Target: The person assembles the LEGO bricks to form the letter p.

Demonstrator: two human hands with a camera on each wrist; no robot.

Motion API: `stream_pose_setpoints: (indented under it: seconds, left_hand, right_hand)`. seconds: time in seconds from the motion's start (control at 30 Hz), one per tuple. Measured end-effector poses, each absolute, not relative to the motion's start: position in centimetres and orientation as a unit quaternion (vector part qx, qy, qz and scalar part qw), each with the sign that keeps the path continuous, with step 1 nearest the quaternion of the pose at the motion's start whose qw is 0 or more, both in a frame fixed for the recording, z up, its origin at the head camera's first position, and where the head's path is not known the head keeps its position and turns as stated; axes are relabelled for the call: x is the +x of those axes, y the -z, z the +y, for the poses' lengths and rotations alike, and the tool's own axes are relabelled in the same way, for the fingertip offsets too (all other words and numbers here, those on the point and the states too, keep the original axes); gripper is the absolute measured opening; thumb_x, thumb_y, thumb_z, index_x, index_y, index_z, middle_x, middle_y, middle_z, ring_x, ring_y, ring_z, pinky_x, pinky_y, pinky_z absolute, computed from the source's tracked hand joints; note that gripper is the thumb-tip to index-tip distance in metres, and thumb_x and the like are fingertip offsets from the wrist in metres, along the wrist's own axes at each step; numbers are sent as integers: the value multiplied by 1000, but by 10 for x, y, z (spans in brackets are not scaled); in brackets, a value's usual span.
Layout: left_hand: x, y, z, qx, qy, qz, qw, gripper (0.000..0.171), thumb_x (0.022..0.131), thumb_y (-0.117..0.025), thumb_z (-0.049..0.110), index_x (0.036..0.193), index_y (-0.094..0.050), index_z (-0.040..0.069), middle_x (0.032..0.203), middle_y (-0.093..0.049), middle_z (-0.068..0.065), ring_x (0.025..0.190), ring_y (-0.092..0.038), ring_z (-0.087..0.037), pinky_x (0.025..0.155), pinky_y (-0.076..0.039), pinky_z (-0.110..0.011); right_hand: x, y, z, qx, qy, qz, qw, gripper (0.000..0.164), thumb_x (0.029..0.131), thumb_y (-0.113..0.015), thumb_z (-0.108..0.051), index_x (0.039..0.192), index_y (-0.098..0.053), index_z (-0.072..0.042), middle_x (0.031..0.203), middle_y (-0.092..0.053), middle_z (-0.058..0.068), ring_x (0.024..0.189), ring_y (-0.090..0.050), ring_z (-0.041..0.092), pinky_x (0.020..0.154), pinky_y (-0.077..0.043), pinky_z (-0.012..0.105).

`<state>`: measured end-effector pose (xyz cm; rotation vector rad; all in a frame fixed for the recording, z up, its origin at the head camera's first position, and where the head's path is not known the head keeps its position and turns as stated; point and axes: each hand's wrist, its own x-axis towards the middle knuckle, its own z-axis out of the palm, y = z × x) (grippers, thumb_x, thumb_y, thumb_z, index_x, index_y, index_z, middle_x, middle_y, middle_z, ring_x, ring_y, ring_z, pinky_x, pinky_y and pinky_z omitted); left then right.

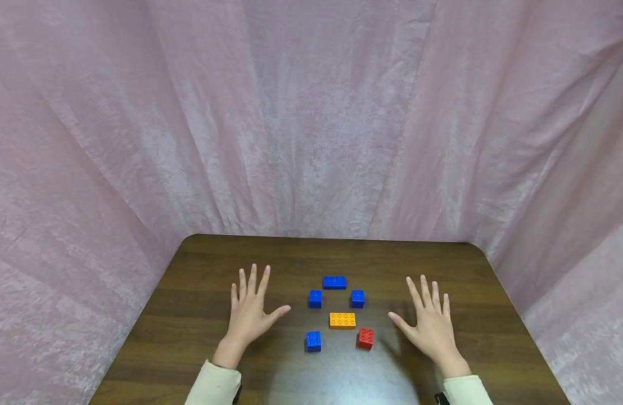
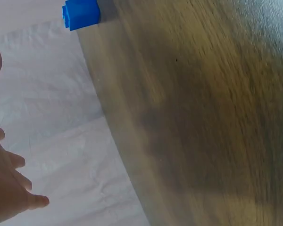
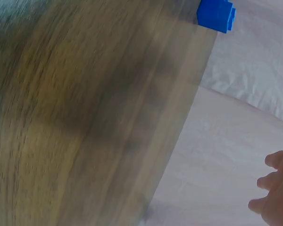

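Observation:
Fingers spread wide, my left hand point(image 1: 251, 315) hovers over the left part of the table and holds nothing. My right hand point(image 1: 430, 329) is likewise spread above the right part, apart from every brick. Between them lie a long blue brick point(image 1: 334, 282) at the back, a small blue brick point(image 1: 315, 298) on the left, another small blue brick point(image 1: 357, 298) on the right, and a long yellow-orange brick point(image 1: 342, 320) in the middle. Nearer me sit a third small blue brick point(image 1: 314, 341) and a red brick point(image 1: 365, 338). Each wrist view shows one blue brick point(image 2: 82, 14) near its top.
The bricks stand apart on a dark wood-grain table point(image 1: 190, 281) with rounded far corners. Pink velvety curtains point(image 1: 332, 140) hang behind it and along both sides. Light reflects off the tabletop near the front middle.

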<state>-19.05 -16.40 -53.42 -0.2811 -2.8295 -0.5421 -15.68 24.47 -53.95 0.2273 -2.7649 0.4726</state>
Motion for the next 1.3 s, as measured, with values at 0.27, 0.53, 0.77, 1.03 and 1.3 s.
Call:
stream_pose_setpoints:
  seconds: [0.27, 0.53, 0.77, 1.03, 1.3]
  left_hand:
    - [-185, 532, -152, -122, 245, -956, 107, 112, 72, -75, 61, 155, -11, 24, 160, -8, -13, 145, 2, -39, 113, -10, -66]
    - [-181, 537, -140, -145, 316, -934, 85, 118, 66, -84, 52, 154, -9, 33, 161, -11, -8, 146, -2, -36, 109, -16, -69]
    - [-179, 544, -132, -166, 394, -902, 63, 115, 66, -89, 37, 154, -17, 30, 159, -16, -8, 145, -6, -37, 106, -19, -72]
    - [-172, 557, -125, -168, 485, -858, 17, 101, 69, -88, 25, 150, -30, 18, 156, -25, -13, 142, -20, -40, 108, -25, -66]
    - [-169, 574, -121, -180, 529, -829, 4, 89, 71, -87, 20, 144, -37, 6, 144, -41, -21, 131, -38, -40, 105, -37, -58]
  right_hand:
    - [-158, 539, 231, 99, -209, -957, 178, 90, 84, -67, -52, 154, -20, -21, 156, -23, 20, 144, -13, 40, 117, -6, 57]
    - [-159, 546, 215, 124, -258, -936, 202, 84, 83, -73, -39, 151, -30, -14, 151, -34, 18, 140, -26, 38, 114, -20, 57]
    - [-157, 553, 204, 139, -329, -921, 156, 83, 85, -74, -34, 152, -27, -15, 152, -34, 14, 137, -31, 38, 107, -30, 62]
    - [-153, 565, 196, 160, -424, -884, 114, 82, 82, -78, -21, 149, -31, -9, 146, -43, 16, 129, -44, 37, 102, -39, 60]
    - [-151, 577, 191, 160, -478, -860, 75, 81, 79, -80, -13, 145, -34, -10, 141, -50, 16, 127, -48, 32, 101, -41, 57]
